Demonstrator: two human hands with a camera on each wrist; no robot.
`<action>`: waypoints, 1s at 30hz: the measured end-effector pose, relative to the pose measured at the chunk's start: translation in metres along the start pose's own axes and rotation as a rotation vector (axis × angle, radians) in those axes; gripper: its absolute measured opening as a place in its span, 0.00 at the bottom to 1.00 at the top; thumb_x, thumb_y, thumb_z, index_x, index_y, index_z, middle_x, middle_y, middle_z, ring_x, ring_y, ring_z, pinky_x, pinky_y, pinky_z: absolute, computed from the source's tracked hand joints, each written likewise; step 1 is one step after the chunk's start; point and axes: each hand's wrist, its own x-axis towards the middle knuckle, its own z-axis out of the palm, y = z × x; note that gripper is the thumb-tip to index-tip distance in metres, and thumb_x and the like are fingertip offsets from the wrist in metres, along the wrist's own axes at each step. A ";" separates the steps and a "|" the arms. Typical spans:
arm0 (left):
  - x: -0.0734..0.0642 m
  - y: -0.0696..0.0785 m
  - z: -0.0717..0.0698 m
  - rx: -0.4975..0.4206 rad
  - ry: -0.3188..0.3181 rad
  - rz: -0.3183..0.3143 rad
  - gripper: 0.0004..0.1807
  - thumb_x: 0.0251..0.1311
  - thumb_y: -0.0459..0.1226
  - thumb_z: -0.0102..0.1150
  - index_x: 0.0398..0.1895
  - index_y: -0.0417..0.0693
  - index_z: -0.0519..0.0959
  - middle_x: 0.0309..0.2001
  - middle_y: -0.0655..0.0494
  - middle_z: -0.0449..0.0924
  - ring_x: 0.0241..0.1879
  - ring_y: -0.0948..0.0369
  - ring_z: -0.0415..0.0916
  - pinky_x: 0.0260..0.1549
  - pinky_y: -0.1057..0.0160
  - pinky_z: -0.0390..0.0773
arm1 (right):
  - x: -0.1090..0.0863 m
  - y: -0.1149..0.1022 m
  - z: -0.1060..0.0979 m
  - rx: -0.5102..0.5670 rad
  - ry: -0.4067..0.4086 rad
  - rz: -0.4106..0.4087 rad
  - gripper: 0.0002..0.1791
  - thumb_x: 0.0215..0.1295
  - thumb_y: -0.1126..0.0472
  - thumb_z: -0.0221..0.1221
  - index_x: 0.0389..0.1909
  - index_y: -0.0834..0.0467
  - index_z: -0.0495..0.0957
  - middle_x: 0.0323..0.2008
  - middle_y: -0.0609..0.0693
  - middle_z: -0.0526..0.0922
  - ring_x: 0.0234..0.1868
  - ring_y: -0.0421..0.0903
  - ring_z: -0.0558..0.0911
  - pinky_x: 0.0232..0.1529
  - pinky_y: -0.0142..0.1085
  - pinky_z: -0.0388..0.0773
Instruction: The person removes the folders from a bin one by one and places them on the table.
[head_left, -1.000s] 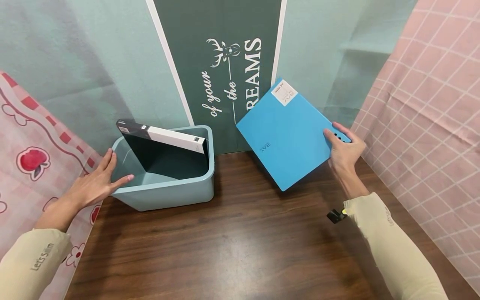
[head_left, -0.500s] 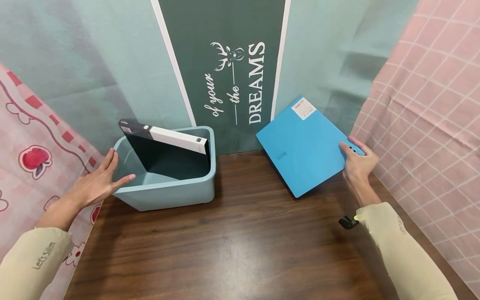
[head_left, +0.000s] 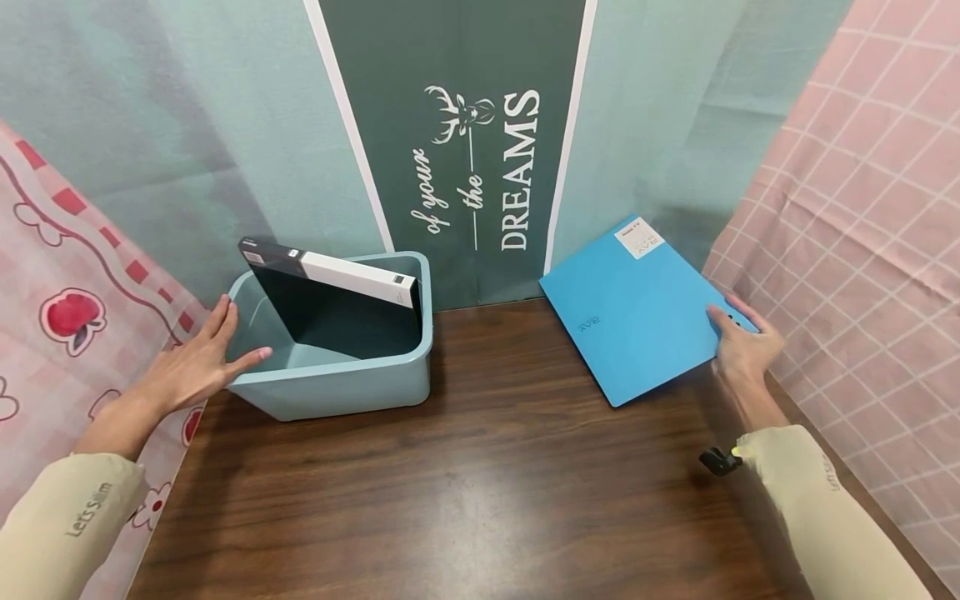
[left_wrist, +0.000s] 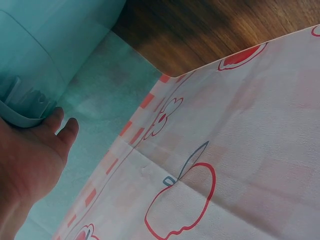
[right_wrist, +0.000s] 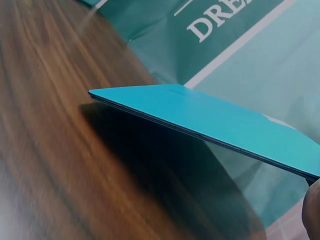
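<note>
My right hand (head_left: 750,346) pinches a thin blue A4 folder (head_left: 637,312) at its right corner, thumb on top. The folder has a white label, and in the right wrist view the blue folder (right_wrist: 200,112) hangs tilted over the table with a shadow under it. On the left, my left hand (head_left: 187,367) lies at the rim of a light blue plastic bin (head_left: 337,392), fingers fairly straight and thumb over the near rim. A black binder (head_left: 345,317) with a white-and-black spine leans inside the bin. The left wrist view shows the fingertips (left_wrist: 70,131) against the bin's underside edge.
The brown wooden table (head_left: 465,492) spreads in front of both hands. A green printed cloth (head_left: 457,50) hangs behind it. Pink cloths stand at the left (head_left: 75,275) and right (head_left: 870,317) sides, the right one close to my right hand.
My right hand has moved right and down with the blue folder, which now hangs lower and nearer the table. My left hand, the bin and the binder have stayed in place.
</note>
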 end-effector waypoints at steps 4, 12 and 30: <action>0.002 -0.003 0.000 0.000 0.010 0.009 0.56 0.77 0.63 0.43 0.84 0.38 0.25 0.83 0.39 0.14 0.79 0.25 0.39 0.63 0.16 0.54 | 0.003 0.001 -0.012 -0.014 0.035 0.030 0.29 0.44 0.74 0.82 0.51 0.58 0.91 0.54 0.51 0.82 0.32 0.40 0.89 0.35 0.26 0.85; 0.010 -0.007 -0.003 0.007 0.001 0.012 0.56 0.77 0.63 0.43 0.84 0.39 0.25 0.83 0.40 0.13 0.78 0.23 0.42 0.60 0.18 0.62 | 0.014 0.009 -0.035 0.030 0.148 0.014 0.30 0.38 0.78 0.83 0.48 0.60 0.92 0.43 0.50 0.86 0.29 0.40 0.87 0.33 0.26 0.84; 0.028 -0.016 -0.008 0.010 0.000 0.027 0.56 0.77 0.64 0.43 0.83 0.39 0.25 0.83 0.39 0.14 0.77 0.22 0.43 0.62 0.17 0.60 | 0.028 0.021 -0.069 0.101 0.268 0.010 0.33 0.36 0.82 0.81 0.50 0.64 0.90 0.41 0.48 0.88 0.26 0.38 0.83 0.32 0.25 0.83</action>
